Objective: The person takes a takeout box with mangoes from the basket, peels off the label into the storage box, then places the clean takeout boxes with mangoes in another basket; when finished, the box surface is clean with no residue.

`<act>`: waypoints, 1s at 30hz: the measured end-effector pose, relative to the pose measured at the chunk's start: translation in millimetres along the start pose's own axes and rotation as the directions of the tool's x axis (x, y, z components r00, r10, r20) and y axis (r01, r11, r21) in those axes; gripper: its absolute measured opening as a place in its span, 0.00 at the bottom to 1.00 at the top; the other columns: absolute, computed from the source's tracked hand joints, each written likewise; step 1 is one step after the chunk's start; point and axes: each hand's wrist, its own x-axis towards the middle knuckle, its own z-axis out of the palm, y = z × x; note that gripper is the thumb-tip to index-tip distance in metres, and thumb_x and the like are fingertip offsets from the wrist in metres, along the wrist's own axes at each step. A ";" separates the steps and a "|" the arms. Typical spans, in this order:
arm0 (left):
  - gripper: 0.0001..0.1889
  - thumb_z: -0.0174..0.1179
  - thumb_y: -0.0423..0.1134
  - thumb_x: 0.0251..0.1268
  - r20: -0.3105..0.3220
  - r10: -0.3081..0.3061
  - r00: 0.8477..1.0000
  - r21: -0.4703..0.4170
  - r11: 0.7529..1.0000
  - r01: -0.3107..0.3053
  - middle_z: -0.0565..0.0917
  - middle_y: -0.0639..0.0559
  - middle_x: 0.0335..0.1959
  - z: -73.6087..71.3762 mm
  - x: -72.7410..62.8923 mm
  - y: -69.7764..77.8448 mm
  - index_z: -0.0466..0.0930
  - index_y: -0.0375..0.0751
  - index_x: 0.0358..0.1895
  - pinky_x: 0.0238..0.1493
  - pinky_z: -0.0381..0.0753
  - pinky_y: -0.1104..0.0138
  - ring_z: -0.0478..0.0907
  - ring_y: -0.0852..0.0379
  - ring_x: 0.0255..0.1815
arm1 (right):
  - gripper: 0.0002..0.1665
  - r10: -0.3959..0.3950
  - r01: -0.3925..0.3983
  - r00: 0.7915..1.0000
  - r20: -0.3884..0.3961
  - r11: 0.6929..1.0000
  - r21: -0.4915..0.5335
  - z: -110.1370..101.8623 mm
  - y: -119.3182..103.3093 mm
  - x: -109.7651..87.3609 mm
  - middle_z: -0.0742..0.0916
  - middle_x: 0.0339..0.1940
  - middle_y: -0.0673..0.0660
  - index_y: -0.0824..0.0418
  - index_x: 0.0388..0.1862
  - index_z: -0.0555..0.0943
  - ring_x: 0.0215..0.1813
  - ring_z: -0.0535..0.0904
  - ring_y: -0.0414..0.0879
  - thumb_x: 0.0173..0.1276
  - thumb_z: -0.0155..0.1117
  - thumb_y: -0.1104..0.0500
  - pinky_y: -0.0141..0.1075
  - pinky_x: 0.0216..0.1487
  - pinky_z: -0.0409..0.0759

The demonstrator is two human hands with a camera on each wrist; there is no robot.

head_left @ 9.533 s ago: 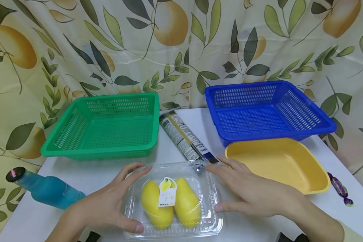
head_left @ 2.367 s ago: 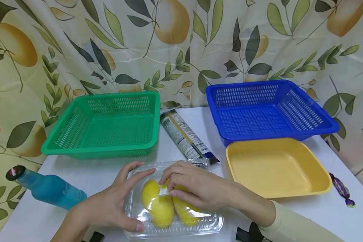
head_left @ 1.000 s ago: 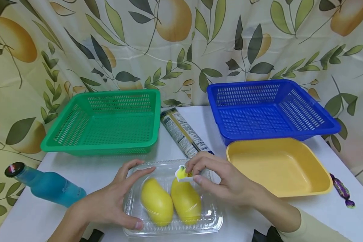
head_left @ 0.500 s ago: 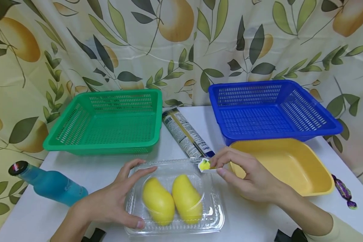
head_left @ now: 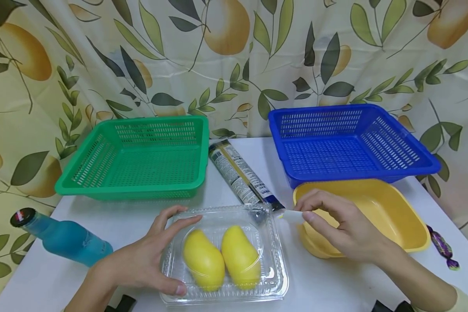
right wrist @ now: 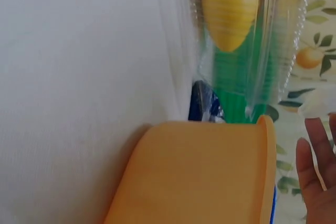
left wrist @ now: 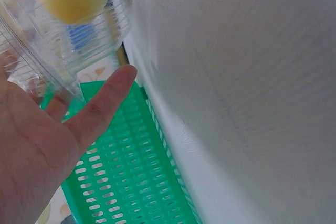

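Observation:
A clear plastic clamshell box (head_left: 273,242) stands at the table's front middle. Two yellow mangoes (head_left: 204,260) show through its lid. My left hand (head_left: 140,264) holds the box's left side, thumb at the front corner and fingers spread toward the back; in the left wrist view the index finger points straight past it. My right hand (head_left: 347,229) pinches a small white label (head_left: 292,216), turned nearly edge-on, just right of the box and close to the yellow tub's (head_left: 323,247) rim. In the right wrist view the pale label (right wrist: 317,103) rises above the fingertips.
A green basket (head_left: 130,193) stands at the back left, a blue basket (head_left: 351,175) at the back right. A dark-and-gold printed packet (head_left: 238,173) lies between them. A blue bottle (head_left: 70,240) lies at the left; a purple wrapped candy (head_left: 442,247) is at the right.
The label, first on the lid over the mangoes, has come off in my right hand's pinch. That hand has moved right to the tub. My left hand stays on the box.

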 end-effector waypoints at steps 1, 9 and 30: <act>0.59 0.81 0.65 0.39 0.001 0.000 1.000 -0.002 1.000 0.000 0.40 0.63 0.79 0.2 -0.1 -0.1 0.53 0.84 0.78 0.63 0.68 0.30 0.50 0.41 0.77 | 0.24 0.010 -0.010 1.000 -0.005 1.000 0.000 -2.1 0.5 -1.1 0.86 0.46 0.48 0.55 0.44 0.80 0.51 0.81 0.40 0.64 0.59 0.82 0.27 0.58 0.80; 0.59 0.81 0.65 0.39 0.011 -0.014 1.000 -0.010 1.000 0.014 0.40 0.63 0.79 1.2 1.2 1.4 0.52 0.85 0.78 0.63 0.68 0.30 0.49 0.41 0.77 | 0.24 0.020 -0.022 0.998 -0.057 0.999 -0.027 -20.4 6.4 -8.9 0.85 0.44 0.49 0.58 0.48 0.80 0.44 0.80 0.39 0.66 0.57 0.83 0.26 0.48 0.82; 0.59 0.81 0.63 0.41 0.006 0.004 1.000 -0.010 1.000 -0.004 0.39 0.61 0.79 0.8 -0.4 -0.1 0.52 0.83 0.78 0.62 0.67 0.28 0.50 0.38 0.77 | 0.21 0.162 -0.171 0.984 -0.070 0.975 -0.145 -52.4 33.1 -35.6 0.87 0.37 0.47 0.63 0.51 0.83 0.29 0.84 0.39 0.67 0.59 0.82 0.28 0.32 0.83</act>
